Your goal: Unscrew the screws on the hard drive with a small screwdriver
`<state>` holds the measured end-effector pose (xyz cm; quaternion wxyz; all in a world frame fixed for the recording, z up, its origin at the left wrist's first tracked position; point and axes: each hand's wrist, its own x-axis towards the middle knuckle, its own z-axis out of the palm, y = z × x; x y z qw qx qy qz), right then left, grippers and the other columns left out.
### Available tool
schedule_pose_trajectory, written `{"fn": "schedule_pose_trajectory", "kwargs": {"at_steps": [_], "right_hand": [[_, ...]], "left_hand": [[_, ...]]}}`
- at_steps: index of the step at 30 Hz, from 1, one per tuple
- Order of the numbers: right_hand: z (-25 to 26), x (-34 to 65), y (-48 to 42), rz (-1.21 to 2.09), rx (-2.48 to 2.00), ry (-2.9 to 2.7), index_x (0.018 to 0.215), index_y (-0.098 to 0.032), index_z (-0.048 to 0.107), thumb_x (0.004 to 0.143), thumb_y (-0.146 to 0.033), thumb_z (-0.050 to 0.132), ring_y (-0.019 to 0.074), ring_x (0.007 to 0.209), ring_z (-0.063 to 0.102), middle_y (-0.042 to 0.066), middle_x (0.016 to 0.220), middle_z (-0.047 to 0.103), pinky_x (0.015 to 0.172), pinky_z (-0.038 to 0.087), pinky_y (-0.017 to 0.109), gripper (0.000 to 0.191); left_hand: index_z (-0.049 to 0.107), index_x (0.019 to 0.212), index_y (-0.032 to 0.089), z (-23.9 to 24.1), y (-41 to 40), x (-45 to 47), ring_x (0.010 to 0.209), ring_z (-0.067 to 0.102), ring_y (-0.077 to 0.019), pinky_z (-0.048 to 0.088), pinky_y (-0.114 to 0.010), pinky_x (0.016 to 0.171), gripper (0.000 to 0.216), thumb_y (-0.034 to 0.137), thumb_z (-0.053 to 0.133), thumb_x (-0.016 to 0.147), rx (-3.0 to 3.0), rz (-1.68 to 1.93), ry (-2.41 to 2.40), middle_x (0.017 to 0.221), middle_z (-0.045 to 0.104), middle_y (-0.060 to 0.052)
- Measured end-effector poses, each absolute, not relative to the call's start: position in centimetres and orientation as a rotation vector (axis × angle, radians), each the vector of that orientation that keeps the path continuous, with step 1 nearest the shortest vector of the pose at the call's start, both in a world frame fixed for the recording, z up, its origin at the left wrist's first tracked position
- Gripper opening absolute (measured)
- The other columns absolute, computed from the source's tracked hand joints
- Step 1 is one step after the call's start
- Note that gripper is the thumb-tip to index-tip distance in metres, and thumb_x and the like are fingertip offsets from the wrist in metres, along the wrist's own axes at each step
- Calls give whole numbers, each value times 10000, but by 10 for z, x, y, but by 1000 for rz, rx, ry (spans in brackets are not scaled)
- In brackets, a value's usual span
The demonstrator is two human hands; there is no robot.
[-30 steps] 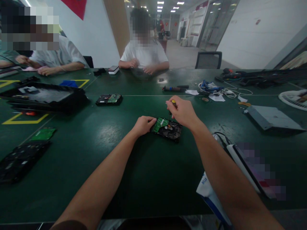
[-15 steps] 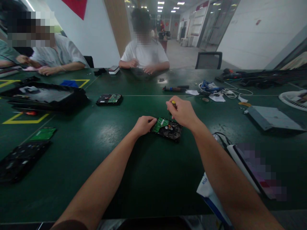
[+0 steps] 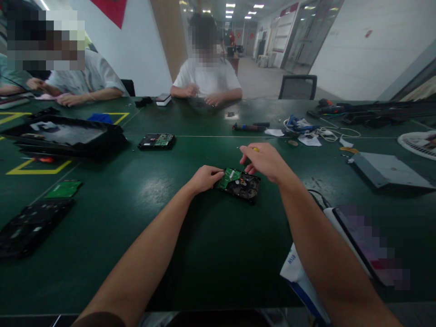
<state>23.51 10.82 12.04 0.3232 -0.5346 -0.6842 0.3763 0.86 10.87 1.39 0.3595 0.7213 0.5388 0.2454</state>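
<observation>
A black hard drive [image 3: 248, 187] lies on the green table in front of me, and a green circuit board [image 3: 229, 178] covers its left part. My left hand [image 3: 204, 178] grips the drive's left end, thumb and fingers closed on its edge. In my right hand [image 3: 264, 161] is a screwdriver [image 3: 256, 149] with a yellow handle end, mostly hidden by my fingers. It leans to the right, its shaft running down to the drive's far edge near the board. Whether the tip sits on a screw is too small to tell.
Another hard drive [image 3: 156, 141] lies farther back. To the left are a black tray [image 3: 68, 136], a loose green board [image 3: 64, 189] and a black drive body [image 3: 34, 225]. A grey metal box [image 3: 391, 170], cables [image 3: 299, 123] and a phone-like device [image 3: 361, 240] are at right. Two co-workers sit opposite.
My right hand has tipped over and lowered slightly to the right, so the screwdriver slants more. My left hand still holds the hard drive. The view has shifted slightly.
</observation>
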Motion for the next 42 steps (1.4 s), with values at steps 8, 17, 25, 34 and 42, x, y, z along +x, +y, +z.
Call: {"fn": "schedule_pose_trajectory", "kwargs": {"at_steps": [8,17,25,34,42], "right_hand": [[118,231,107,870,-1442,-1733,699,-172,642,910,-286,514,137,484,666,70,678,719,514,529,262,271],[119,225,103,715,-1466,-1779,732,-169,665,943,-306,503,120,484,662,62,694,737,534,522,252,300],[103,230,120,910,-1366,-1594,810,-194,634,989,-554,470,146,534,656,101,837,732,498,519,298,434],[100,242,130,953,-1231,-1634,941,-207,720,973,-566,485,123,596,567,70,907,725,494,394,265,429],[102,242,127,765,-1246,-1643,855,-196,720,943,-448,544,106,560,550,37,813,714,550,412,275,319]], "left_hand": [[743,1274,179,12,108,9,477,516,-124,373,-250,487,460,456,521,981,1891,614,1390,644,635,14],[785,1193,163,11,110,14,660,627,-180,448,-286,675,436,428,496,1000,1973,691,1487,733,725,-40],[768,1229,175,15,108,16,722,663,-204,467,-288,695,423,436,536,990,1899,685,1549,743,736,-53],[784,1181,176,13,109,14,676,625,-192,435,-279,654,434,450,505,991,1941,679,1518,694,706,-40],[772,1214,173,13,109,15,656,623,-185,438,-275,649,455,470,509,989,1909,686,1553,680,698,-31]]}}
